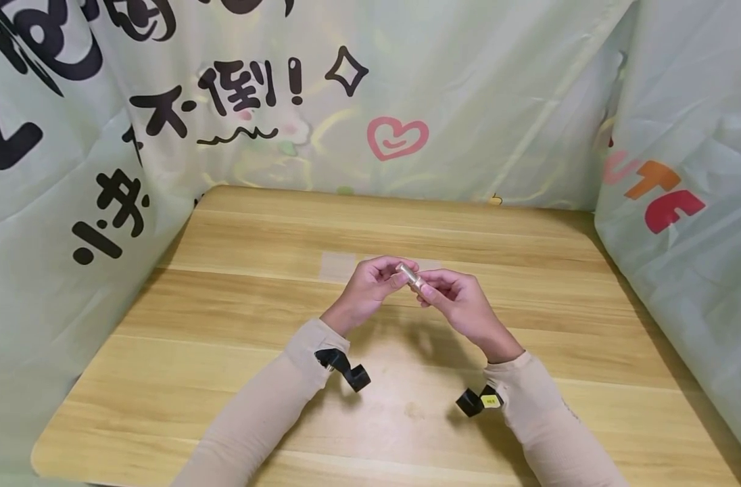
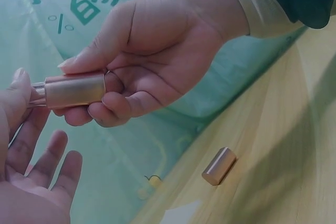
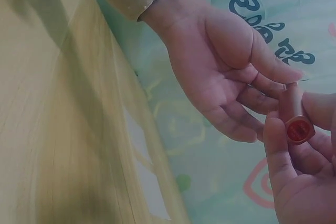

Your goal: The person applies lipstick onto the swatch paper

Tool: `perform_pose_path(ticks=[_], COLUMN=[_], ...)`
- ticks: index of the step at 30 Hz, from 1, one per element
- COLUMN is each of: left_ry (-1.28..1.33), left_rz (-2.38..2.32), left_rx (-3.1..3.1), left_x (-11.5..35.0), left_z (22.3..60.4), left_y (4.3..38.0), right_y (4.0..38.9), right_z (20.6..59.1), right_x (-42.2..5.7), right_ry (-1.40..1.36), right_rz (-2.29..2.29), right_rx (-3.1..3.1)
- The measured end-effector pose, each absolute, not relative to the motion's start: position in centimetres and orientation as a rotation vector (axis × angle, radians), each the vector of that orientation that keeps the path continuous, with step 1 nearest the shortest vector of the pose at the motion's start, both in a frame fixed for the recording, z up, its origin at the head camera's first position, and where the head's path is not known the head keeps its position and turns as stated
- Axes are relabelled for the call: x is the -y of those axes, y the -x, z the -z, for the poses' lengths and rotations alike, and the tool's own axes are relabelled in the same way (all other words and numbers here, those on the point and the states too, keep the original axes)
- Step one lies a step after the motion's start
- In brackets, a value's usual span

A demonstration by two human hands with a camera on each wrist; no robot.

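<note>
A rose-gold lipstick tube [image 1: 409, 274] is held above the middle of the table between both hands. My left hand [image 1: 367, 287] pinches its narrower, silvery end between thumb and finger, as the left wrist view shows. Around the wider rose-gold body [image 2: 76, 90] curl the thumb and fingers of my right hand [image 1: 464, 304]. A round red label [image 3: 299, 129] marks the end that faces the right wrist camera. On the tabletop a separate rose-gold cylinder [image 2: 219, 166], perhaps the cap, lies on its side; the head view does not show it.
The wooden table [image 1: 255, 406] has pale tape patches [image 1: 337, 267] behind the hands. Printed curtains [image 1: 480, 101] enclose its back and sides. Both sleeved wrists carry small black cameras, the left one [image 1: 358, 377] and the right one [image 1: 470, 402] hanging over the tabletop.
</note>
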State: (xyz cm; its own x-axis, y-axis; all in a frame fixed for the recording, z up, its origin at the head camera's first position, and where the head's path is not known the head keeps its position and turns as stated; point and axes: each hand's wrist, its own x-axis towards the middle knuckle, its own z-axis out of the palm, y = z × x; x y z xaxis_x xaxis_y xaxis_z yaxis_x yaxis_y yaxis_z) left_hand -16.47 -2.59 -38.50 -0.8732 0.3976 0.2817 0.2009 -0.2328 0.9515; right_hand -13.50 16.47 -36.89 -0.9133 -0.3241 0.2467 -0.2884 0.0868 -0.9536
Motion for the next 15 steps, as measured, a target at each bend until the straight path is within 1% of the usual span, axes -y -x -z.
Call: perform_pose_path(ticks=[15], left_ry=[-0.669], left_rz=[-2.285], left_rx=[-1.878], left_x=[2.15], left_z=[38.2], left_y=[16.34], right_y=[13.45], right_z=[36.81], right_x=[-16.22], right_ry=[0.645], right_rz=[2.022], right_rx=[-2.434])
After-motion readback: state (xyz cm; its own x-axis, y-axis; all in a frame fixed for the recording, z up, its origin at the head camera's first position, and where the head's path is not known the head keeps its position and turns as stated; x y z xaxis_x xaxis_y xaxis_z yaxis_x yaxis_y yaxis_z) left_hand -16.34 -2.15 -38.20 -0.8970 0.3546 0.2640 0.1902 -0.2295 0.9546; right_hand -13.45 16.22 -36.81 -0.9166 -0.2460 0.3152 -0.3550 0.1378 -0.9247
